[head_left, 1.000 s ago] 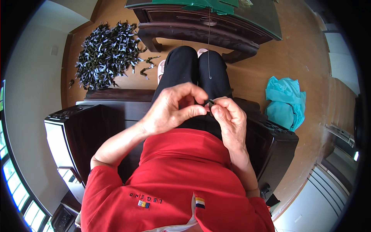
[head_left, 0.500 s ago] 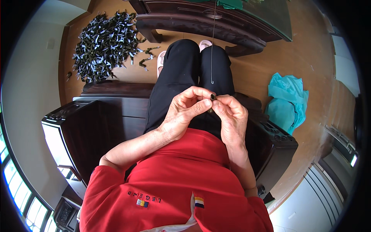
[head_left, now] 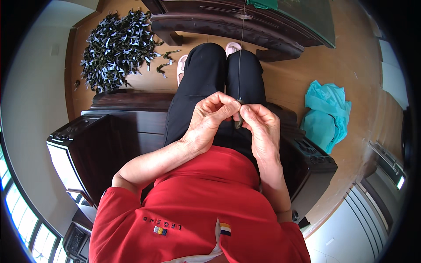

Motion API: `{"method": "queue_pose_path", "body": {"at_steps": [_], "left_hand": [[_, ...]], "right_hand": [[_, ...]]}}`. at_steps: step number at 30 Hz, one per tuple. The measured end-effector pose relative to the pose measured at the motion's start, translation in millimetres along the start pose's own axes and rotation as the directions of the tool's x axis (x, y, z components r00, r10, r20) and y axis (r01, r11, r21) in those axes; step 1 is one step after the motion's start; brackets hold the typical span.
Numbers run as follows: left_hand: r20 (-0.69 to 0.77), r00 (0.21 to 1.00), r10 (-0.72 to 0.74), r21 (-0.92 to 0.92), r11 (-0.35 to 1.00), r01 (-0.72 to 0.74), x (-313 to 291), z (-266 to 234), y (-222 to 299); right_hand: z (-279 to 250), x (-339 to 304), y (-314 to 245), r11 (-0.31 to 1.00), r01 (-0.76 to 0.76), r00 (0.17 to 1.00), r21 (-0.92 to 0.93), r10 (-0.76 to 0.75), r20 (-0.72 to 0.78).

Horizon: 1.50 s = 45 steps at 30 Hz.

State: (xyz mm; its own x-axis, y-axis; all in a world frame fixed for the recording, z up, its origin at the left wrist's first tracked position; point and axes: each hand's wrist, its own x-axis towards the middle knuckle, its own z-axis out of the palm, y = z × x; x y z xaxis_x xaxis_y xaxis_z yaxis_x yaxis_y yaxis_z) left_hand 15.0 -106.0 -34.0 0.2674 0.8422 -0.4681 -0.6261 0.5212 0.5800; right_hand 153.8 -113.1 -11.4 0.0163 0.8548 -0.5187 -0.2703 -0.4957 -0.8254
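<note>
Both my left hand (head_left: 207, 119) and right hand (head_left: 262, 129) pinch one dark tube (head_left: 238, 123) above the lap (head_left: 202, 81), its upper end close to the hanging wire (head_left: 240, 65); whether they touch, I cannot tell. I'd keep the grip light, steady, aligned.

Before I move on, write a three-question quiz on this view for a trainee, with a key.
1. Multiple choice: which grips the small dark piece?
A) left hand and right hand together
B) left hand alone
C) right hand alone

2. True or false: the turquoise bag lies to the person's right.

3. Compare: which shows nearer the piece in the picture, the wire or the pile?

Key: 1. A, the fingertips of both meet at it. 2. True. 3. The wire; its lower end shows right by the piece.
</note>
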Motion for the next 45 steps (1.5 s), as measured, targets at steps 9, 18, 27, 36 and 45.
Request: {"method": "queue_pose_path", "body": {"at_steps": [9, 18, 27, 36, 45], "left_hand": [[-0.021, 0.999, 0.048, 0.229, 0.972, -0.042, 47, 4, 34], [-0.119, 0.967, 0.225, 0.485, 0.863, -0.141, 155, 21, 131], [0.211, 0.934, -0.286, 0.504, 0.851, 0.147, 72, 28, 120], [0.058, 0.995, -0.078, 0.414, 0.909, 0.047, 186, 33, 143], [0.073, 0.993, -0.09, 0.445, 0.894, 0.048, 180, 29, 129]], "right_hand": [[7, 51, -38, 0.995, -0.045, 0.992, -0.094, 0.056, 0.109], [50, 194, -113, 0.993, -0.001, 0.997, -0.121, 0.01, 0.074], [69, 227, -145, 0.983, 0.11, 0.982, -0.146, -0.131, -0.137], [35, 112, -95, 0.963, -0.177, 0.894, -0.202, 0.244, 0.376], [21, 93, -83, 0.916, -0.211, 0.872, -0.341, 0.334, 0.358]]}}
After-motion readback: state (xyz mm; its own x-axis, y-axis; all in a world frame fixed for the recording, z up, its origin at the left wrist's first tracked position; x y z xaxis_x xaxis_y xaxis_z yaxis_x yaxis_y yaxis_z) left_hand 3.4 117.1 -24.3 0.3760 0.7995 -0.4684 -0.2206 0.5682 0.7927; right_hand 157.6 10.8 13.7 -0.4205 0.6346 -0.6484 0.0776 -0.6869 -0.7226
